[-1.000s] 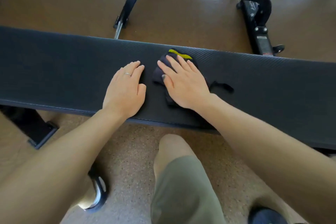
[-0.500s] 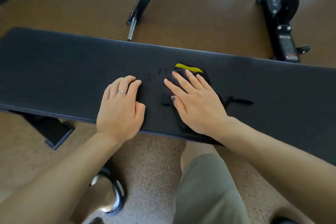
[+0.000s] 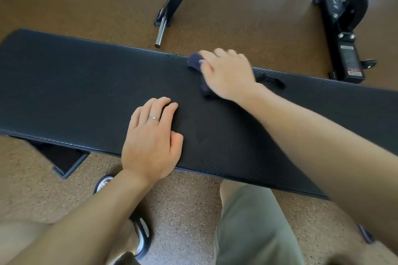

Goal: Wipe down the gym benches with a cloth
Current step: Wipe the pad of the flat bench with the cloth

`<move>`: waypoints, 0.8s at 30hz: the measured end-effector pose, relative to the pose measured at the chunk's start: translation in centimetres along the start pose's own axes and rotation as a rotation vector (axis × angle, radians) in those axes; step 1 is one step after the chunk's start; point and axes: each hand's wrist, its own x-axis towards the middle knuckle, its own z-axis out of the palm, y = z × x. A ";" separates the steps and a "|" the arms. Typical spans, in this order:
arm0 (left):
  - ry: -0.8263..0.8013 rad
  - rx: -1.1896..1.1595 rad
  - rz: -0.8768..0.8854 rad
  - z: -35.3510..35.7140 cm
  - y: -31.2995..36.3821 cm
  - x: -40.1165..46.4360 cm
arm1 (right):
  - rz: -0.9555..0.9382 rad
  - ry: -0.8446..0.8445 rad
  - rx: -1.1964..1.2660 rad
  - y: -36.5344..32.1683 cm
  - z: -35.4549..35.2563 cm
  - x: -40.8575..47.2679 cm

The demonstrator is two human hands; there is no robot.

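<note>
With the right hand pressing the dark cloth flat-palmed at the bench pad's far edge and the left hand resting open-fingered near the front edge, even pressure and overlapping strokes across the pad would serve best.

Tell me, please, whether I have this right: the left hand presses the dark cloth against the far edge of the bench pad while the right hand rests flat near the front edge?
Not quite: the hands are swapped. In the head view the right hand presses the dark cloth at the bench pad's far edge, and the left hand rests flat near the front edge.
</note>
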 end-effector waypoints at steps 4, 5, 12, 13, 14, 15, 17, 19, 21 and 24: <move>0.004 -0.013 -0.010 0.2 -0.1 -0.1 | 0.182 -0.001 -0.048 9.3 -1.9 -5.0; 0.005 -0.014 -0.010 0.2 -0.1 -0.1 | 0.221 -0.011 -0.055 10.3 -2.3 -5.8; 0.017 0.002 -0.005 0.2 0.1 -0.2 | 0.230 0.039 -0.050 0.4 -0.8 -0.7; 0.016 0.005 0.000 0.1 0.2 -0.2 | 0.190 0.035 -0.010 -2.1 -0.6 0.6; 0.018 0.005 -0.001 0.0 0.2 -0.1 | 0.153 0.038 0.028 -4.5 -0.3 1.8; 0.022 0.005 -0.005 0.0 0.2 -0.1 | 0.123 0.046 0.052 -6.3 -0.2 2.7; 0.024 0.004 -0.016 0.0 0.3 -0.1 | 0.068 0.026 0.068 -7.5 0.0 3.3; 0.030 -0.001 -0.013 0.0 0.3 -0.1 | -0.003 0.015 0.074 -5.4 0.1 2.3; 0.037 -0.001 -0.006 0.0 0.3 -0.1 | -0.027 0.050 0.054 -1.7 0.0 0.3; 0.043 -0.015 -0.010 0.0 0.3 -0.1 | 0.065 0.064 0.033 5.0 -0.7 -2.8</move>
